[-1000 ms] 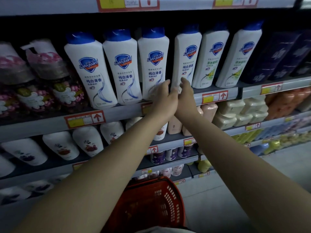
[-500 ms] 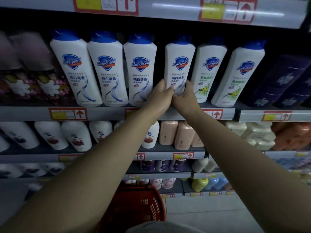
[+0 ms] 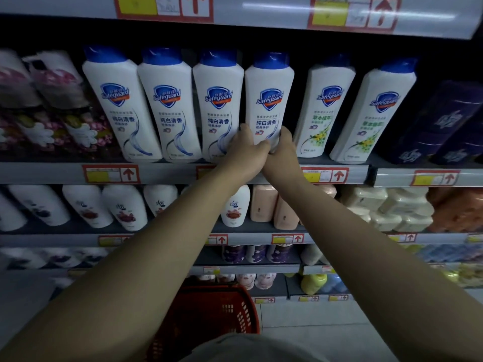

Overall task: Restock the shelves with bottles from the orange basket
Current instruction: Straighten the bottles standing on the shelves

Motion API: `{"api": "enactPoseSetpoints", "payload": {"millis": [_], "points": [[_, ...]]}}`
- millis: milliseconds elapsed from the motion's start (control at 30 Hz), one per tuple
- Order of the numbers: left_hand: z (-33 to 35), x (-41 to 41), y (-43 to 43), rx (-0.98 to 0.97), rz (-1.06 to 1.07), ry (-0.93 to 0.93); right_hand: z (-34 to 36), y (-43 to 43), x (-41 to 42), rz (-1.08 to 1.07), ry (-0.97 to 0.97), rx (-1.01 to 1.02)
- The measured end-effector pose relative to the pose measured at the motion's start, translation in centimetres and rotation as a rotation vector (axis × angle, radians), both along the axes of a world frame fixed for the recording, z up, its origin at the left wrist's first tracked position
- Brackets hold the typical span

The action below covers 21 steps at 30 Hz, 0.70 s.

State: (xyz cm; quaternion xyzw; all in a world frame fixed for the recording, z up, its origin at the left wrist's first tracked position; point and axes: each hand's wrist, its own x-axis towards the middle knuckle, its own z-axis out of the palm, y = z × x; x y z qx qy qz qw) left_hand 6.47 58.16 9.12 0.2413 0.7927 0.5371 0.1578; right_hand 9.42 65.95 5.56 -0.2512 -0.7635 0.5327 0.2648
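A white Safeguard bottle with a blue cap stands upright on the shelf, fourth in a row of like bottles. My left hand grips its lower left side and my right hand grips its lower right side, the two hands touching below the label. The bottle's base is hidden behind my hands. The orange basket sits low between my forearms, its inside mostly hidden.
Three matching bottles stand to the left, and two green-labelled Safeguard bottles to the right with a gap beside the held one. Dark blue packs fill the far right. Lower shelves hold more bottles and soap packs.
The held bottle now stands straighter and closer to the bottle on its left, opening a gap to the green-labelled one. Both hands stay on its lower part. The view has tilted upward.
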Motion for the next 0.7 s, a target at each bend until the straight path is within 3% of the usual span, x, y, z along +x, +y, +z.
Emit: {"api": "enactPoseSetpoints", "payload": {"millis": [100,200,333,400,500,567,700], "points": [[0.1,0.5,0.3,-0.053,0.018,0.046,0.4,-0.4,-0.2,-0.025,-0.023,-0.037],[-0.1,2.0,1.1,-0.061,0.11,0.082,0.8,-1.0,-0.2,-0.033,-0.072,0.06],[-0.4,3.4,2.6,0.214,0.443,0.081,1.7,-2.4,0.5,-0.047,-0.08,0.042],[-0.5,3.5,2.5,0.263,0.501,0.085,1.7,-2.3,0.6,-0.041,-0.129,0.066],[-0.6,2.4,1.5,0.071,0.115,0.135,1.2,-1.2,1.3,-0.077,-0.168,0.104],[-0.3,1.7,0.7,0.02,-0.131,0.09,1.0,-0.7,2.0,-0.107,-0.106,0.021],[0.5,3.1,1.8,0.028,-0.202,0.028,1.6,0.8,3.8,-0.203,-0.001,-0.025]]}}
